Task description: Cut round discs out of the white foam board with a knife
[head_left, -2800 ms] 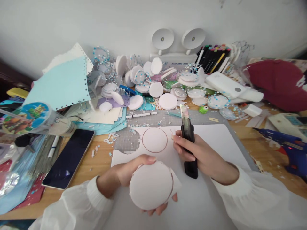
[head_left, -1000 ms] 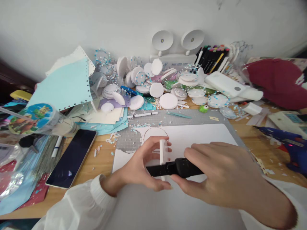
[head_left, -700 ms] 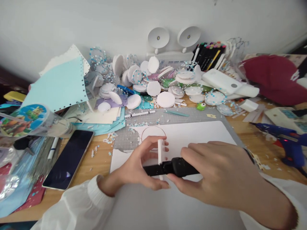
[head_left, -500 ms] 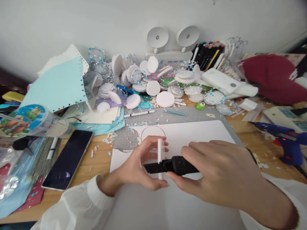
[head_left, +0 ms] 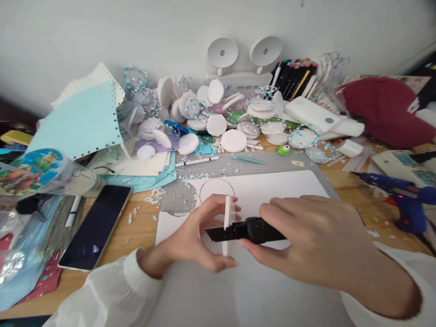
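Two hands at work: left hand [head_left: 195,243] grips one white disc [head_left: 229,211], held edge-up; right hand [head_left: 316,247] clamps one black cutter [head_left: 260,230]. Cutter above white sheet [head_left: 289,186], long axis sideways, blade [head_left: 216,234] pointing left across disc. One drawn circle [head_left: 217,187] beyond; bare sheet rightward to mat [head_left: 325,179].
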Demonstrator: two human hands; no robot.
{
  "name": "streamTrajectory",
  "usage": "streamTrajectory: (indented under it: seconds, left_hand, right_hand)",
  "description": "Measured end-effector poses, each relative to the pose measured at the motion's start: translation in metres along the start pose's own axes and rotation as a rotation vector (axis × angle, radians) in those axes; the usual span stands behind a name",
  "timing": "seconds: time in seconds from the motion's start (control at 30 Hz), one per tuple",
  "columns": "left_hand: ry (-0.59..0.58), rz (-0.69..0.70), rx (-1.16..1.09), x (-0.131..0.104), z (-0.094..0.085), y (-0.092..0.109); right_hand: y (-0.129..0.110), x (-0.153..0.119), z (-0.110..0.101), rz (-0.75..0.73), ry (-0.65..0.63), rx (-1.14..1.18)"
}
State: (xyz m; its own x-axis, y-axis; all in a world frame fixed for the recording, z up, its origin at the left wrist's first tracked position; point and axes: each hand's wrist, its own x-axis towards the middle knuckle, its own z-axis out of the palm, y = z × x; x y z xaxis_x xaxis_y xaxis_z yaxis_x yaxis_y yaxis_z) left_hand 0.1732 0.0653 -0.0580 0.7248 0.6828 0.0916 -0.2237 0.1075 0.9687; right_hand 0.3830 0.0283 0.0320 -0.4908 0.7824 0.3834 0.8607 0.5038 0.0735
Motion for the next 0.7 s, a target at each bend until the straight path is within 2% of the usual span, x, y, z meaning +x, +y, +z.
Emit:
streamTrajectory:
  seconds: [0.37,0.57,0.7]
  left_hand:
    - [-0.004,0.018,0.023,0.003,0.001,0.007]
    - [-0.005,0.056,-0.05,0.002,0.003,0.006]
    - [-0.025,0.033,-0.045,0.002,0.001,0.005]
  right_hand:
    - [0.005,-0.003,0.0,0.039,-0.041,0.05]
    - [0.013,-0.006,0.001,0.077,-0.006,0.041]
    - [0.015,-0.007,0.002,0.081,0.006,0.028]
